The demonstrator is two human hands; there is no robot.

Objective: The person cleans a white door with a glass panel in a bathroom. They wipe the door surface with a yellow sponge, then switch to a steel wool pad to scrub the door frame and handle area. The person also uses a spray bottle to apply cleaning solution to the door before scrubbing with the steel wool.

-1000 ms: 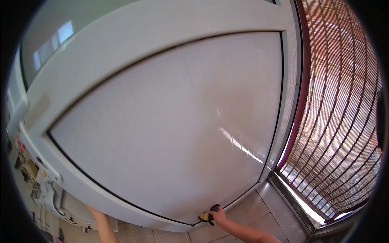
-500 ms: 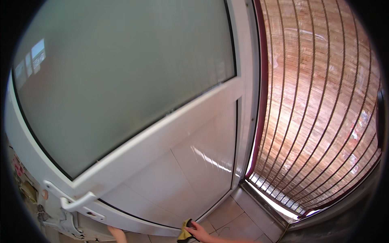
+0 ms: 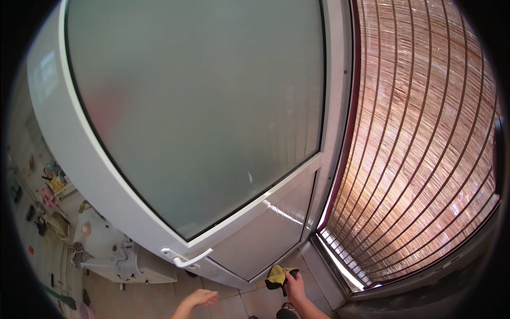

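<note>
My right hand [image 3: 294,285] grips a crumpled yellow-and-black cloth [image 3: 276,276] beside the bottom of a white door [image 3: 212,234]. The cloth hangs out past my fingers over the tiled floor. To its left, my left hand [image 3: 203,297] is held in the air with loosely outstretched fingers and nothing in it. Above that hand is the door's white lever handle [image 3: 183,260], untouched. A large frosted glass pane [image 3: 212,106] fills the upper part of the door, and a glossy panel [image 3: 260,236] sits below it.
At the right, a slatted reed blind [image 3: 414,149] with dark cords covers the doorway, above a metal threshold [image 3: 340,266]. Beyond the door's left edge stands a white cabinet [image 3: 154,268] with things on top. Beige tiles [image 3: 228,308] cover the floor.
The door's handle edge now appears farther right, and more of the room shows behind it. My left hand has come more fully into view. My right hand, still holding the cloth, appears farther right.
</note>
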